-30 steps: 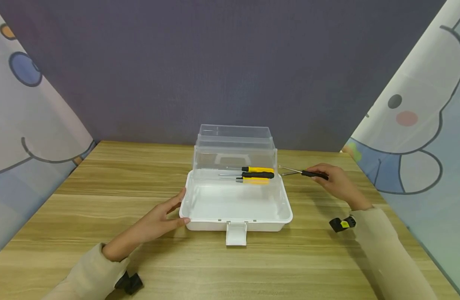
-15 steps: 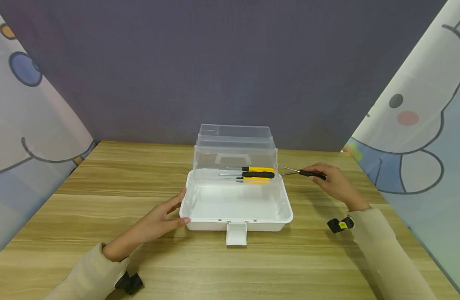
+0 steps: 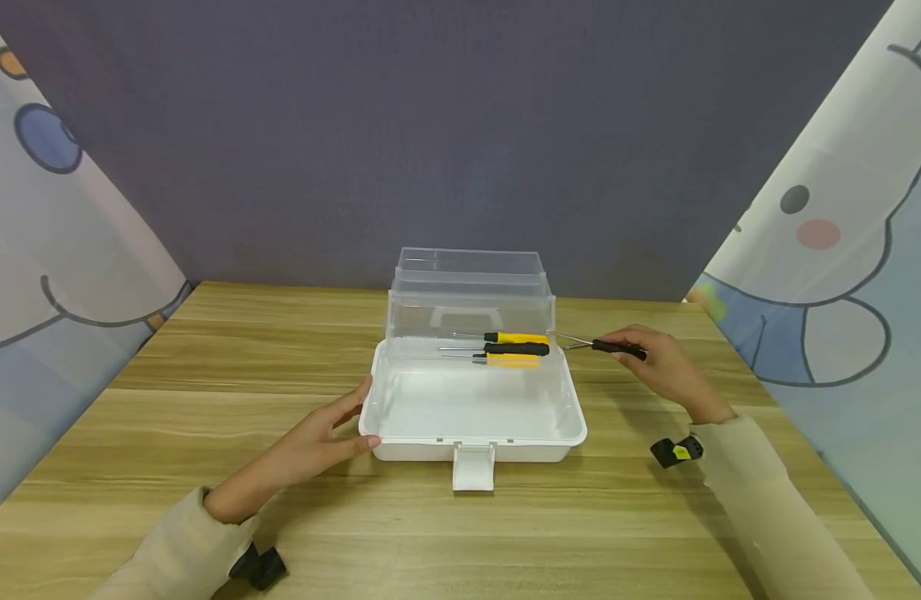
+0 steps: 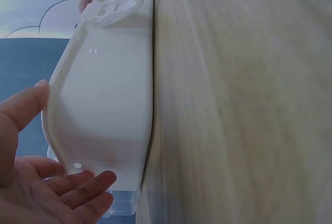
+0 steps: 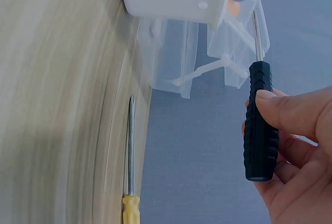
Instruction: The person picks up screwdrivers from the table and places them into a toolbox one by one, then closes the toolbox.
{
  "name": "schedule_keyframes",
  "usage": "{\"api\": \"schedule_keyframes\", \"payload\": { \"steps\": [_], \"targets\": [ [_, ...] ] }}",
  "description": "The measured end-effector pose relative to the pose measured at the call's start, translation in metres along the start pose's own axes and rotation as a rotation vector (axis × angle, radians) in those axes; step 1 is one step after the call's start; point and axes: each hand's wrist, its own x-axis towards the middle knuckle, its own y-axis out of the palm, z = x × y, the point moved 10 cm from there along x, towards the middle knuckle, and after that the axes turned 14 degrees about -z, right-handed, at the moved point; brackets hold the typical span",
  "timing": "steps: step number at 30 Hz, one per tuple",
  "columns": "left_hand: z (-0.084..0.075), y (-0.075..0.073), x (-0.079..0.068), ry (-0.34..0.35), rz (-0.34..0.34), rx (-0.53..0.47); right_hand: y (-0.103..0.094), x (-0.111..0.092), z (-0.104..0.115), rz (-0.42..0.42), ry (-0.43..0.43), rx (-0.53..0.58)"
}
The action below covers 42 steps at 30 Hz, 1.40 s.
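In the head view, a white toolbox (image 3: 471,450) stands with its clear stacked trays raised behind. Across the lowest clear tray lie a yellow-and-black screwdriver (image 3: 522,338), a black screwdriver (image 3: 518,349) and yellow-handled ones (image 3: 513,362). My left hand (image 3: 310,450) touches the box's front left corner, thumb on the front rim and relaxed fingers along the side. Between thumb and fingers, my right hand (image 3: 658,367) pinches another black-handled screwdriver (image 5: 261,125), its shaft pointing left above the tray's right end. Below it a yellow-handled screwdriver (image 5: 130,151) lies on the table.
The white latch (image 3: 473,468) hangs down at the box's front. Beneath everything is a wood-grain table (image 3: 400,542), with a dark grey partition (image 3: 460,142) behind it. Cartoon-printed panels (image 3: 813,208) stand at both sides.
My right hand has moved slightly left with the black-handled screwdriver, bringing its tip over the tray's right end. My left hand and the toolbox have stayed in place.
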Motion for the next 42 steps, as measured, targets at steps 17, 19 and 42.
{"api": "schedule_keyframes", "payload": {
  "steps": [17,19,42],
  "targets": [
    [0.0,0.0,0.0,0.014,-0.001,0.011,0.009,0.004,0.008,0.017,0.007,-0.024],
    [0.0,0.0,0.0,0.013,-0.002,0.013,0.01,0.004,0.008,0.02,0.013,-0.023],
    [-0.001,-0.001,-0.001,-0.013,-0.004,0.01,0.019,0.009,0.021,0.041,0.032,-0.009]
  ]
}}
